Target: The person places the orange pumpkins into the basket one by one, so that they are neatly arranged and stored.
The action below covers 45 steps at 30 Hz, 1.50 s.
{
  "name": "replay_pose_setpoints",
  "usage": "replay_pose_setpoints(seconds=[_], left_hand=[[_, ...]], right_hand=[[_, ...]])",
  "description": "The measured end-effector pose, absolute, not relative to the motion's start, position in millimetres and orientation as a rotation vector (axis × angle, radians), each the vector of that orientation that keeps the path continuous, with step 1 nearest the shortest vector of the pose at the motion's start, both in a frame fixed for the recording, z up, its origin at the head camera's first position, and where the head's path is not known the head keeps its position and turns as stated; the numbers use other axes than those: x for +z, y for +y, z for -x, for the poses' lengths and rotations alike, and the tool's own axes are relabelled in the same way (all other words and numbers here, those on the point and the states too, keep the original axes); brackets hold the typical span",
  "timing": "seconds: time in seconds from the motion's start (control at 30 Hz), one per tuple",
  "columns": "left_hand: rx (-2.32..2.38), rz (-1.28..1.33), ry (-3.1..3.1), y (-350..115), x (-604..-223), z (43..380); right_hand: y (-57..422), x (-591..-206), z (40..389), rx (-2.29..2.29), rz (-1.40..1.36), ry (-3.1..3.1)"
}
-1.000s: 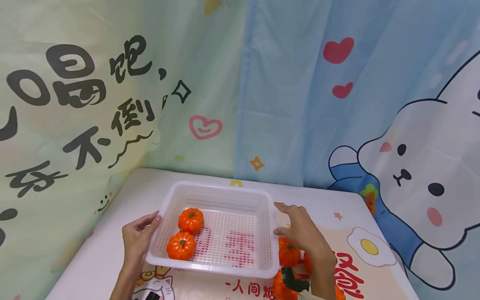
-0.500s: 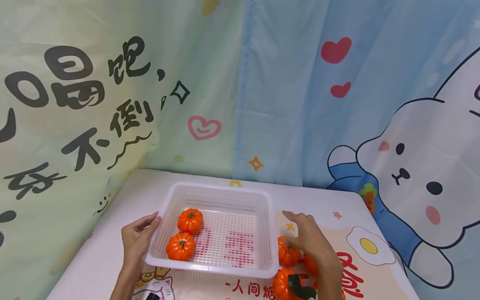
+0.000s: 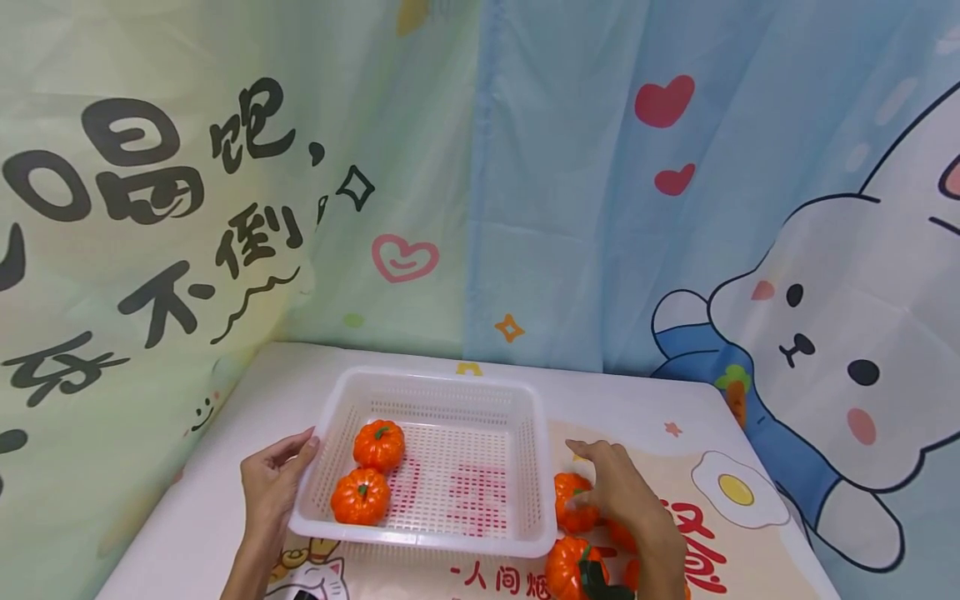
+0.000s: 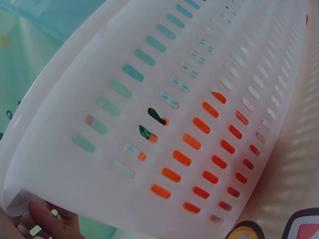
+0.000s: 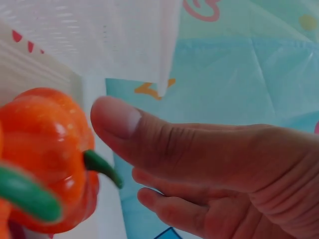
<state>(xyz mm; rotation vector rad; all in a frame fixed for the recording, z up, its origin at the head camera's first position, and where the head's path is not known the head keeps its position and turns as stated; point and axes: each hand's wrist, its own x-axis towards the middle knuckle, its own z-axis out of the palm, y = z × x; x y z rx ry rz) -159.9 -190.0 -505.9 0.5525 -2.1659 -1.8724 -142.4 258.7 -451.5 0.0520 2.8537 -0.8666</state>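
My left hand grips the left rim of a white perforated plastic basket; the left wrist view shows fingers at its corner. Inside, at the left, lie two small orange toy pumpkins with green stems. My right hand hovers right of the basket, over a pumpkin beside the basket wall. Thumb and fingers are apart, holding nothing. Seen from the right wrist, that hand's thumb is close to an orange pumpkin. My right forearm partly hides several more pumpkins.
Another pumpkin lies near the basket's front right corner, with a dark green piece overlapping it. The table wears a white and beige printed cover. Printed curtains hang behind and to the left.
My right hand has moved from beside the basket's right rim, slightly right and down, to over the pumpkins. My left hand, the basket and its two pumpkins stay in place.
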Motion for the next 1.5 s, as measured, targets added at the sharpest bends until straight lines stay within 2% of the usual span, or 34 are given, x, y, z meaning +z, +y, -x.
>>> replay_pose_setpoints(seconds=[0.6, 1.5], left_hand=[[-1.876, -0.555, -2.157, -190, -506, 161], [-1.866, -0.559, -2.151, -189, -507, 160]], right_hand=[[264, -478, 139, -0.901, -0.175, 2.758], [266, -480, 137, -0.894, -0.176, 2.722]])
